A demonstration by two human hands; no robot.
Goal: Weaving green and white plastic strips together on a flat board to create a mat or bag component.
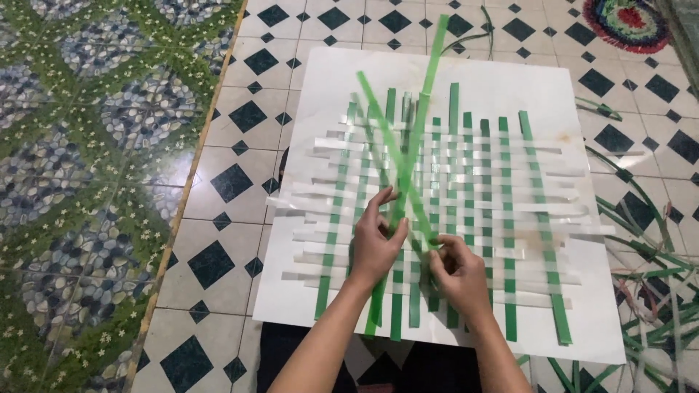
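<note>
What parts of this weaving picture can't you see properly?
Head view:
- Weave under the left hand and right hand: covered by them.
- Raised green strips: blurred, so their edges are unclear.
- Round rug: cut off by the top edge.
- Loose strip pile: cut off by the right edge.

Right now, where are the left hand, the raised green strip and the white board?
left hand (375, 244): head view, back of the hand.
raised green strip (429, 87): head view, upper length.
white board (331, 80): head view, bare upper-left corner.
</note>
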